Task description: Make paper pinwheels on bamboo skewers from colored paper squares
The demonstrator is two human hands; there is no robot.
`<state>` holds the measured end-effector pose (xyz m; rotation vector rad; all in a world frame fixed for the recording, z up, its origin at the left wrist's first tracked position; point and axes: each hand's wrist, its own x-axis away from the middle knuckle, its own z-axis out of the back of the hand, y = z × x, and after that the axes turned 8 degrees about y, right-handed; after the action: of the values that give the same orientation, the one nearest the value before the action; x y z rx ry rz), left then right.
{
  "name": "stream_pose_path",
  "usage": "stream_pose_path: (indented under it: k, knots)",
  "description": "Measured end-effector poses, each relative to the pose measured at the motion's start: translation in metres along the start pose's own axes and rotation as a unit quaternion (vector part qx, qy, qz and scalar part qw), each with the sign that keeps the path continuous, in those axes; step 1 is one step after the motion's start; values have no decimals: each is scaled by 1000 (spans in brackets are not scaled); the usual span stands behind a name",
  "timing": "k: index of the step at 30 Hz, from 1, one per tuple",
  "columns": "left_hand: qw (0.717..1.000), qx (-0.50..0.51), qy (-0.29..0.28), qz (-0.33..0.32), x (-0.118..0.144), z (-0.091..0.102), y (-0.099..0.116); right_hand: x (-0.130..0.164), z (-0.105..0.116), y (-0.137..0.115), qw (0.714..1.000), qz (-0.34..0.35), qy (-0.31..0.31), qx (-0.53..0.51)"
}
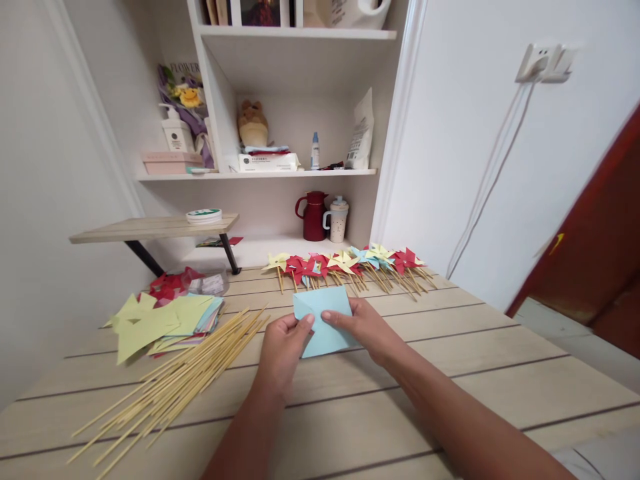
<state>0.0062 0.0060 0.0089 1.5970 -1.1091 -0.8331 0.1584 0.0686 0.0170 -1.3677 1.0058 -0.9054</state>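
Blue paper square (324, 325) lies on the table (450, 373); your left hand (283, 350) and right hand (363, 327) pinch its folded edge, fingers closed on it.

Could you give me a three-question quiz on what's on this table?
1. True or false: both hands touch the light blue paper.
2. Which lies nearest the left hand? A) bamboo sticks B) red jug C) finished pinwheels
3. What colour is the top sheet of the paper pile?

Key: 1 true: the right hand touches it too. 2 A. 3 yellow.
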Motion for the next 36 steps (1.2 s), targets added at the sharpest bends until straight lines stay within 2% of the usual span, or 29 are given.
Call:
stream_pose_path:
  k: [7,14,19,22,25,28,31,33,36]
  knots:
    - [999,35,-9,20,1,-2,-2,-3,-1,2,1000,-4,9,-6]
    - [999,26,0,31,0,1,-2,0,-4,3,1000,-5,17,-1]
    - [997,46,27,53,-2,0,-3,-1,-6,4,1000,12,0,-2]
    - [994,68,59,54,-5,3,-2,-3,-3,6,997,74,-5,1]
    - [991,93,80,53,-8,7,0,-4,3,4,985,163,48,26]
    - [988,109,90,58,-10,11,1,0,8,-3,955,265,102,90]
    - [987,117,86,63,-12,14,0,7,8,-10,913,365,101,154]
    - [987,127,76,68,-14,16,-2,9,6,-11,904,382,78,177]
    - [984,150,61,79,-17,18,-3,7,6,-8,927,330,52,171]
